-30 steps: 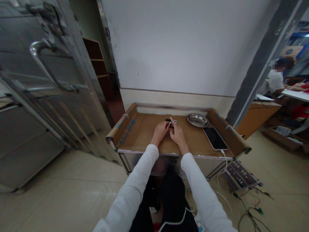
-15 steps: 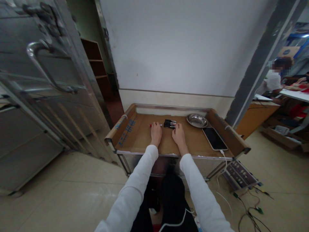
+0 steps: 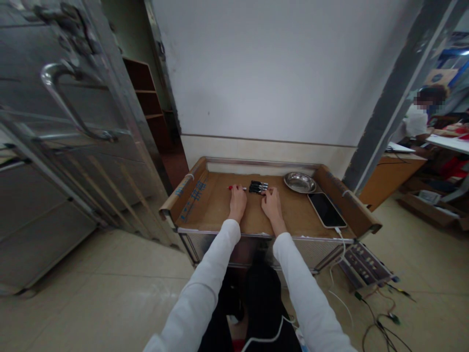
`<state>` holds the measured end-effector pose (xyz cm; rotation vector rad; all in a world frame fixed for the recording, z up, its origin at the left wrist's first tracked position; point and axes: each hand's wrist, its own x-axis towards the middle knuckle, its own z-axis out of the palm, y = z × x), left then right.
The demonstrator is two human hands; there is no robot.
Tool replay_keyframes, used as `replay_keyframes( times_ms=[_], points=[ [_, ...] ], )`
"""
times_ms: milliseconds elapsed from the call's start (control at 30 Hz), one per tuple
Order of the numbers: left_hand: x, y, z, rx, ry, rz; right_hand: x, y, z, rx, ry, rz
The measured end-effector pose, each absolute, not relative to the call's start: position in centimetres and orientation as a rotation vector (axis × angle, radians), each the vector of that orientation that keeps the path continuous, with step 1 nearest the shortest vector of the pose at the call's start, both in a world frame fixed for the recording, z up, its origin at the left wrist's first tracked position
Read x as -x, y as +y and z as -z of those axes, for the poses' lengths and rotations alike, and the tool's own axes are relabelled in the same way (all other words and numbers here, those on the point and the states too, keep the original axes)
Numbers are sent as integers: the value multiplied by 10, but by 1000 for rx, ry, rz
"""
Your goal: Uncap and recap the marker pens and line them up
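A second ago my hands meet over the black pens [image 3: 258, 186]; now they are parted, the pens' row uncovered between them. My left grip [image 3: 238, 201] sits toward nine o'clock, holding a red-ended pen [image 3: 230, 187], now plainly visible; my right grip [image 3: 271, 202] has shifted toward four o'clock.

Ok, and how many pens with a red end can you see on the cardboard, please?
1: the red-ended pen is at the fingers of the left hand, left of the black pens. The hand covers its middle, and others may be hidden.
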<state>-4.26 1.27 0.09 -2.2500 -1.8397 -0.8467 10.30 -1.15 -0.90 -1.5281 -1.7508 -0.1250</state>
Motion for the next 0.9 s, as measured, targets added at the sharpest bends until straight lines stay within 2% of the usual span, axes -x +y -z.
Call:
replay_keyframes(
  times_ms=[233, 433, 900],
  points=[
    [42, 11, -6, 2218, -1900, 1004, -103, -11, 9, 1587, -1772, 129],
    [39, 8, -10, 2485, -1669, 859, -102, -14, 7, 1640, -1770, 159],
    [42, 11, -8, 2507, -1662, 858, -101, -16, 3, 1794, -1833, 175]
  ],
)
